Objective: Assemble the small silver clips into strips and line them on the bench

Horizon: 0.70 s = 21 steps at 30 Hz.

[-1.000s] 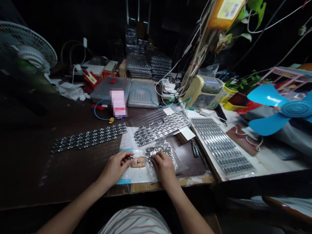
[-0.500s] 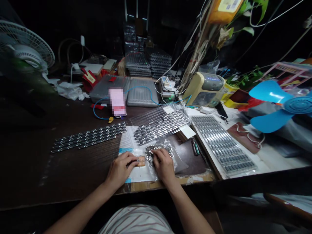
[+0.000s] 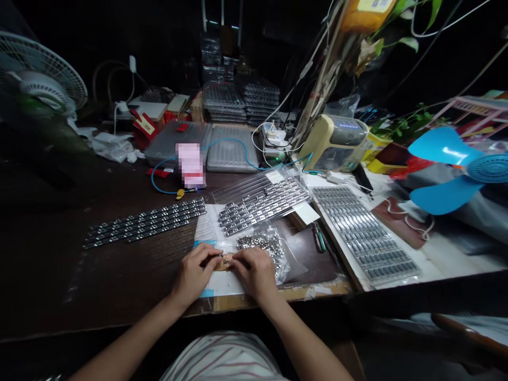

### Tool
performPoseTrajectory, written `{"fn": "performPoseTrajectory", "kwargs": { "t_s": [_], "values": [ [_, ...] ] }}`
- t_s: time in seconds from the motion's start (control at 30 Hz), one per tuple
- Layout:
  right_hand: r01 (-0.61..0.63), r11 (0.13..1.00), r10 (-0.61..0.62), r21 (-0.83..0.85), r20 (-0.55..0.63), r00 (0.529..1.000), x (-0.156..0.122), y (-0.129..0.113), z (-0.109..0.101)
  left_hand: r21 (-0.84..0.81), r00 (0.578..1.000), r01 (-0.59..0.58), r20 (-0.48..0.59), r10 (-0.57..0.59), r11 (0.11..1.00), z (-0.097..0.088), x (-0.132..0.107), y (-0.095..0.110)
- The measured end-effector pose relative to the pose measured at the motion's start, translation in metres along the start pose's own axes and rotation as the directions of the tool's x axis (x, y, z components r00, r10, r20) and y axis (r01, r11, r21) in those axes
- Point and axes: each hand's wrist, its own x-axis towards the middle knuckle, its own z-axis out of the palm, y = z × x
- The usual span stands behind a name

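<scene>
My left hand point(image 3: 196, 272) is closed in a pinch at the left side of a small tan block point(image 3: 223, 266), with a tiny shiny metal part at its fingertips. From the other side, my right hand point(image 3: 256, 271) also pinches close over the block. Its fingertips meet a small metal piece point(image 3: 225, 261) whose exact shape is too small to make out. Under the block lies a white sheet point(image 3: 228, 286) with blue tape. Just beyond my right hand, an open clear plastic bag point(image 3: 282, 269) holds a heap of small shiny metal parts point(image 3: 264, 243).
Dark strips with metal pieces point(image 3: 146, 222) lie at left; a clear tray point(image 3: 262, 203) of similar strips sits ahead. Another filled tray point(image 3: 363, 233) is at right, near a green-handled tool point(image 3: 318, 238). A blue fan point(image 3: 456, 169) and a white fan point(image 3: 43, 79) flank the table.
My right hand has moved left from the heap of metal parts to the tan block, its fingers now beside those of my left hand. My left hand has stayed almost in place.
</scene>
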Motion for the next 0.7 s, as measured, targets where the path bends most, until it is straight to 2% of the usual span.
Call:
{"fn": "performPoseTrajectory", "kwargs": {
  "t_s": [0.1,0.3,0.43,0.53,0.6,0.7],
  "values": [
    [0.036,0.997,-0.034,-0.063,0.036,0.999,0.003,-0.012,0.008,-0.050,0.997,0.033,-0.070,-0.036,0.998,0.001,0.002,-0.003],
    [0.070,0.987,-0.061,-0.143,0.065,0.996,0.004,-0.015,0.014,-0.080,0.995,0.070,-0.065,-0.076,0.994,0.000,0.003,-0.002],
    [0.046,0.975,-0.037,-0.216,0.043,0.998,0.004,-0.003,0.002,-0.087,0.994,0.084,-0.068,-0.090,0.993,0.000,0.003,-0.002],
    [0.102,0.953,-0.080,-0.284,0.087,0.993,0.003,0.011,-0.010,-0.092,0.993,0.096,-0.054,-0.101,0.991,0.001,0.002,-0.002],
    [0.133,0.946,-0.102,-0.294,0.120,0.988,0.001,0.019,-0.014,-0.101,0.992,0.114,-0.047,-0.119,0.988,0.001,0.002,-0.003],
    [0.110,0.960,-0.092,-0.259,0.081,0.992,-0.003,0.027,-0.013,-0.126,0.986,0.154,-0.039,-0.160,0.980,0.000,0.004,-0.002]
  ]
}}
